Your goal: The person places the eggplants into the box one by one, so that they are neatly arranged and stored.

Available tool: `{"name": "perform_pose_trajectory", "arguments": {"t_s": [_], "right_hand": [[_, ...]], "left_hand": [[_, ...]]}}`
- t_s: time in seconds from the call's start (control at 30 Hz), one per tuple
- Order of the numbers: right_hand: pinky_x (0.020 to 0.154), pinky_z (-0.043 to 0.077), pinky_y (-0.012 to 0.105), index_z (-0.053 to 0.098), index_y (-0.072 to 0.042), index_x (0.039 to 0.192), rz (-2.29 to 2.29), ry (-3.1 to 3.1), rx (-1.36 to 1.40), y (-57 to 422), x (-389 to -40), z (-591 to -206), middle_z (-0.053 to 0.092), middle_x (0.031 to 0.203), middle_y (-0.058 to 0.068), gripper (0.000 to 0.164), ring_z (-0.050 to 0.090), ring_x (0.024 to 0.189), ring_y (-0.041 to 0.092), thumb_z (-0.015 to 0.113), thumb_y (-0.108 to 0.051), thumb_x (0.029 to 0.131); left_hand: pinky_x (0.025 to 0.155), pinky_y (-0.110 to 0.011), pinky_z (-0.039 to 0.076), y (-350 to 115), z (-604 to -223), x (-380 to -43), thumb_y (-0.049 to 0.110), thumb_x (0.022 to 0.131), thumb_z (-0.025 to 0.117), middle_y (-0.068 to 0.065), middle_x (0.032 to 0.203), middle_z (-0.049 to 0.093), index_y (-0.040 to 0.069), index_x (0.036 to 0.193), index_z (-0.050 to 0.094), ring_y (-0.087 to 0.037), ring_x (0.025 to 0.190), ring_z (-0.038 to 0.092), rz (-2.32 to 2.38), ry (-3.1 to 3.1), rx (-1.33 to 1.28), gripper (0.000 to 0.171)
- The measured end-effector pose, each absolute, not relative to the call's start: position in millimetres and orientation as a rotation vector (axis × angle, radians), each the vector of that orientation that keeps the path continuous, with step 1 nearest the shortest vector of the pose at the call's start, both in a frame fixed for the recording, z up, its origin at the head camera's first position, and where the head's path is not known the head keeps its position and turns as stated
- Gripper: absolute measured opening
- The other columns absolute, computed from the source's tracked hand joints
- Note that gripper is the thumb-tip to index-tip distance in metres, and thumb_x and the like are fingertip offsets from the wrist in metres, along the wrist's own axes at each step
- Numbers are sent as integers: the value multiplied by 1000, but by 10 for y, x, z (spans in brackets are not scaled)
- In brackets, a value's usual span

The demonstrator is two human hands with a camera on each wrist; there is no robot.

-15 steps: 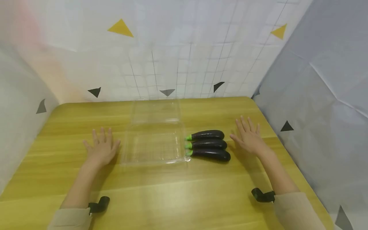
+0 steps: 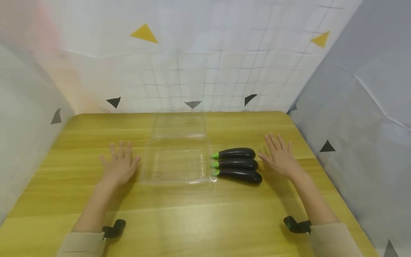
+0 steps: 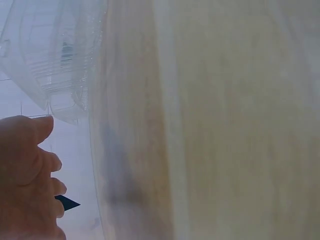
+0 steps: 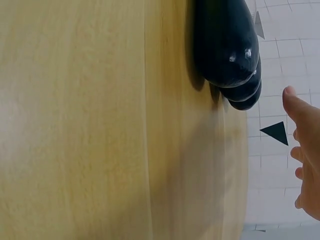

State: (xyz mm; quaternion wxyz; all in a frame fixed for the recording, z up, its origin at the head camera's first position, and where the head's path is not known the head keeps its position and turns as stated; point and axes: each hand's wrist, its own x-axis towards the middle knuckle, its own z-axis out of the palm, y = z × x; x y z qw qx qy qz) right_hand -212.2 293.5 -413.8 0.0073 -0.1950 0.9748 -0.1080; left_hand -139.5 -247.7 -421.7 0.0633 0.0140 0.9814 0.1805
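A clear plastic clamshell container (image 2: 177,181) lies opened out on the table, its lid (image 2: 179,125) folded back toward the wall. Three dark purple eggplants (image 2: 238,164) lie side by side to its right, green stem ends against the container's right edge. Left of the container is my left hand (image 2: 119,167), palm down with fingers spread, holding nothing. My right hand (image 2: 280,159) is spread likewise to the right of the eggplants, apart from them. In the right wrist view the rounded ends of the eggplants (image 4: 227,50) appear near the thumb.
The wood-grain table (image 2: 192,221) meets a white sheet wall (image 2: 224,71) at the back and a grey sheet (image 2: 369,142) on the right. Black wrist cameras (image 2: 115,228) are strapped to both forearms.
The head view has shifted slightly, so the scene sits a little further right. Both hands stay spread, and the container and eggplants appear unmoved on the table.
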Motion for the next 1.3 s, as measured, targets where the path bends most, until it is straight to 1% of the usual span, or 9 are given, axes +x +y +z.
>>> {"name": "perform_pose_trajectory", "arguments": {"t_s": [0.23, 0.43, 0.87, 1.1, 1.3], "right_hand": [[105, -10, 69, 5, -4, 155, -345, 3056, -638, 2887, -2099, -4101, 5, 158, 25, 78, -6, 143, 45, 42, -47, 101], [106, -10, 68, 5, -5, 155, -350, 3050, -646, 2870, -2092, -4081, 6, 158, 25, 78, -7, 143, 43, 42, -47, 101], [107, -6, 69, 9, -4, 155, -343, 3068, -703, 2859, -2065, -4091, 9, 158, 23, 79, -1, 143, 45, 44, -48, 100], [108, -2, 69, 8, -7, 155, -341, 3075, -753, 2842, -2048, -4078, 9, 158, 22, 82, 5, 142, 47, 50, -48, 98], [110, 2, 67, 13, -8, 155, -349, 3086, -797, 2834, -2041, -4076, 13, 158, 21, 85, 10, 141, 47, 55, -51, 94]], "left_hand": [[92, -79, -16, -2471, -4232, -1383, 49, 104, 23, -31, 152, -17, -3, 152, -3, -48, 133, -30, 526, 2979, 43, 75], [91, -77, -19, -2448, -4216, -1365, 48, 104, 24, -30, 152, -17, -4, 151, -4, -44, 133, -33, 563, 2978, 41, 75], [93, -76, -18, -2466, -4221, -1327, 49, 103, 26, -28, 153, -18, -2, 152, -2, -45, 134, -31, 547, 2997, 59, 76], [95, -75, -18, -2511, -4206, -1275, 52, 102, 28, -25, 153, -20, -1, 152, -2, -39, 135, -31, 531, 3009, 101, 80], [96, -74, -19, -2535, -4191, -1256, 56, 101, 27, -21, 154, -22, 2, 153, -4, -35, 136, -31, 508, 3000, 130, 81]]}}
